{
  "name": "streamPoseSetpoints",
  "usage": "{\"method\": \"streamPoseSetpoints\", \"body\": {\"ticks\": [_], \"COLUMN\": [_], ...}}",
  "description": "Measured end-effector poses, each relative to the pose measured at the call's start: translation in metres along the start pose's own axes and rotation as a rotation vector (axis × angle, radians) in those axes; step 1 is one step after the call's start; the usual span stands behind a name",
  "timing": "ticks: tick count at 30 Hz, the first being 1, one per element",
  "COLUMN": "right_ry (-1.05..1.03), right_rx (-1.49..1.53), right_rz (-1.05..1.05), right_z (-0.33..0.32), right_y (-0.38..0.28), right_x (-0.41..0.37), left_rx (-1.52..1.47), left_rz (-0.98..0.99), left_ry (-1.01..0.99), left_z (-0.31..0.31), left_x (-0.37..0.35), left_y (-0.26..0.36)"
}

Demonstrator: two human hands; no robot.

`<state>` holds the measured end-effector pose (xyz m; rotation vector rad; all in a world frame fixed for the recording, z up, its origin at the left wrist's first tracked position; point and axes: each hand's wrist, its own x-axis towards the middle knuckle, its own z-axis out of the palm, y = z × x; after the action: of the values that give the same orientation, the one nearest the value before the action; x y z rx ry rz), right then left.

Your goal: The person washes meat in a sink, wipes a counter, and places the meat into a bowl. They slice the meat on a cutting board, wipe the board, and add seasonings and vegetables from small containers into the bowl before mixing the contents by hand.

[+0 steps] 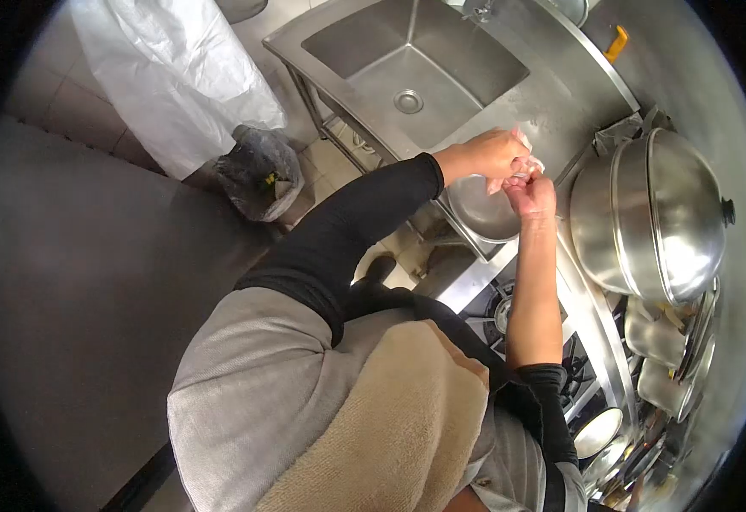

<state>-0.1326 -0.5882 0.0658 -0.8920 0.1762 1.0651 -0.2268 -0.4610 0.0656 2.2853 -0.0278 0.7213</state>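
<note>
My left hand (494, 155), in a black sleeve, is closed around part of a soft pinkish-white piece (522, 136) that looks like raw meat. Just beside it, my right hand (533, 196) has its fingers wrapped on the same piece; its forearm is bare. The two hands nearly touch. Below them, a round metal bowl (486, 218) rests at the corner of the steel counter (561, 98) and is partly hidden by the hands.
A steel sink (364, 55) is beyond my hands. At right are a large lidded pot (629, 213), stacked pans (659, 337) and a gas stove (574, 367). A lined bin (262, 175) and hanging white plastic (177, 77) are at left.
</note>
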Motion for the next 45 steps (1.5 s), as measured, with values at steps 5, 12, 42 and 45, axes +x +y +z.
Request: {"method": "streamPoseSetpoints", "body": {"ticks": [5, 12, 42, 45], "right_ry": [0.033, 0.218, -0.004, -0.06], "right_rx": [-0.081, -0.088, -1.127, -1.287], "right_rz": [-0.063, -0.196, -0.532, -0.567], "right_z": [-0.036, -0.007, -0.074, -0.074], "right_y": [0.006, 0.01, -0.023, -0.021], "right_x": [0.017, -0.053, 0.009, 0.009], "left_rx": [0.307, 0.252, -0.718, -0.979], "left_rz": [0.154, -0.434, -0.925, -0.851], "left_ry": [0.035, 0.098, 0.033, -0.167], "left_z": [0.017, 0.009, 0.042, 0.028], "left_x": [0.007, 0.022, -0.02, -0.008], "left_y": [0.007, -0.075, -0.034, -0.013]}}
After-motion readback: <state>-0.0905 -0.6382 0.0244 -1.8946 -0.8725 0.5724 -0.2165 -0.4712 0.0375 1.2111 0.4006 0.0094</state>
